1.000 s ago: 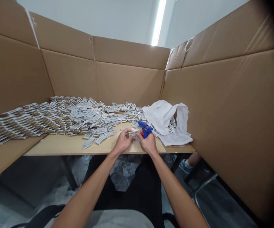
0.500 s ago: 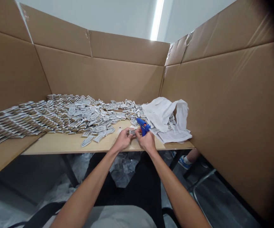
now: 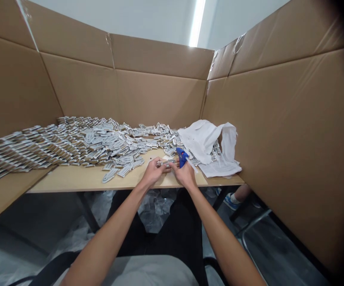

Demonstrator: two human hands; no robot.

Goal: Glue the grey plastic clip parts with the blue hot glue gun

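Close to the table's front edge, my left hand (image 3: 153, 174) pinches a small flat grey-and-white piece (image 3: 166, 162) at its left side. My right hand (image 3: 185, 175) is wrapped around a blue glue gun (image 3: 181, 155), and its thumb and fingertips also touch the right side of that piece. A whitish glue stick (image 3: 192, 164) sticks out of the gun's back end. The gun's nozzle is hard to make out. Loose grey pieces (image 3: 112, 174) of a like shape lie on the table left of my hands.
A heap of grey pieces (image 3: 109, 139) spreads across the back of the wooden table (image 3: 79, 179). Stacked rows (image 3: 34, 147) of them fill the left. Crumpled white sheeting (image 3: 200, 137) lies at right. Cardboard walls (image 3: 160, 95) enclose the table. A person's shoe (image 3: 231, 201) shows beneath, at right.
The glue gun has tilted and shifted slightly right, so its glue stick now shows clearly. The piece has turned in my fingers, with both hands still on it. The view has shifted slightly.
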